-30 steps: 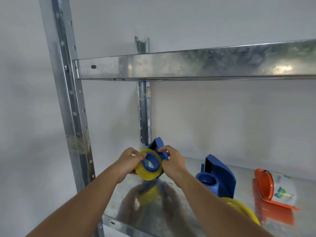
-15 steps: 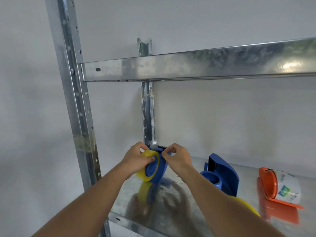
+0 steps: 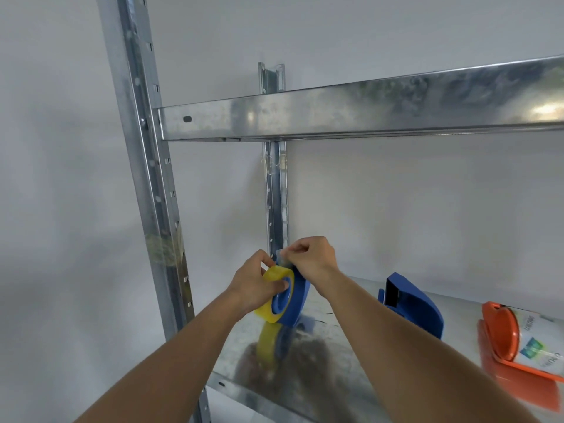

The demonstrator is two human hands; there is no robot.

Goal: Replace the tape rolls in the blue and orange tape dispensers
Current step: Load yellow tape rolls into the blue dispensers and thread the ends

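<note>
A blue tape dispenser [image 3: 297, 303] carries a yellow tape roll [image 3: 271, 300] on its hub and hangs just above the metal shelf [image 3: 345, 355]. My left hand [image 3: 254, 283] grips the roll and the dispenser from the left. My right hand [image 3: 311, 261] pinches the clear tape end [image 3: 280, 257] at the dispenser's top. A second blue dispenser [image 3: 415, 303] stands on the shelf to the right. An orange dispenser [image 3: 500, 334] holding a white printed roll [image 3: 537, 343] lies at the far right.
A galvanised upright post [image 3: 146, 190] rises at the left, and a rear post [image 3: 276, 196] stands behind my hands. The upper shelf beam [image 3: 351, 114] crosses overhead. A plain white wall lies behind.
The dispenser with the yellow roll has turned edge-on. My right hand has moved from its side up to the top and now pinches the tape end. The camera view shifted slightly.
</note>
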